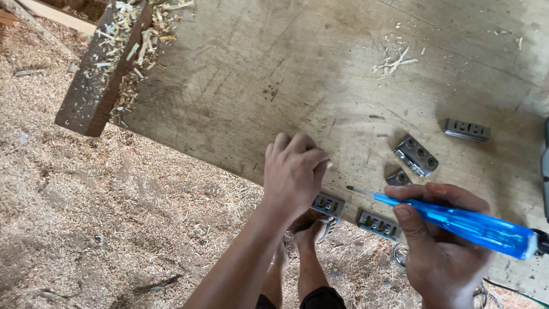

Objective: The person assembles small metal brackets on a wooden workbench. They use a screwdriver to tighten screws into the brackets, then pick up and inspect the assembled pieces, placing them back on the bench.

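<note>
My right hand (443,246) grips a screwdriver with a clear blue handle (457,220), its tip pointing left over the board's near edge. My left hand (294,171) rests on the edge of a large worn plywood board (257,74), fingers curled, beside a grey metal hinge (327,203) fixed at the edge. A second grey hinge (378,225) sits at the edge under the screwdriver. Loose grey metal hinges lie on the board: one (416,154) near the screwdriver tip, a small one (397,177), and another (467,129) farther right.
A dark wooden beam (97,74) covered in wood shavings lies along the board's left end. Sawdust covers the floor (86,217). My bare foot in a sandal (311,234) stands below the board edge. A dark object (545,171) shows at the right frame edge.
</note>
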